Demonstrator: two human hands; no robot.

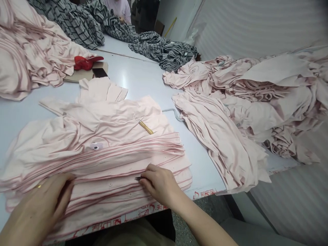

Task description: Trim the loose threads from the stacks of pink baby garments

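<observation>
**Rt hand** (160, 184): pinched shut on sm. black blade (138, 178), exact tool type unclear; blade tip at a layer edge on near side of pink garment stack (102, 160). **Lt hand** (42, 201): open, palm down, resting flat on near-left part of stack, approx. opposite Rt hand; no held item visible.

**Stack:** multiple pale pink button-front garments, layered & fanned, w/ red-piped edges, on white work table (135, 77). On top of stack: cartoon-eye appliqué (95, 146), center-left; yellow slim tool (146, 127), center-right, lying diagonally.

**Around stack:**
- Near side: table edge w/ red-printed tape (138, 217), just below stack.
- Right: bent metal wire hook (171, 112), just beside stack; loose pink garment pile (230, 102), close by.
- Far-left: red item (85, 62) on tan cardboard sheet (85, 74), w/ black flat item (99, 72) at cardboard edge; pink fabric heap (25, 51) further left.
- Far end, well beyond stack: gray plaid fabric piles (164, 53); co-worker's hand (121, 19) on gray plaid fabric, pale sleeve (119, 7) above.
</observation>
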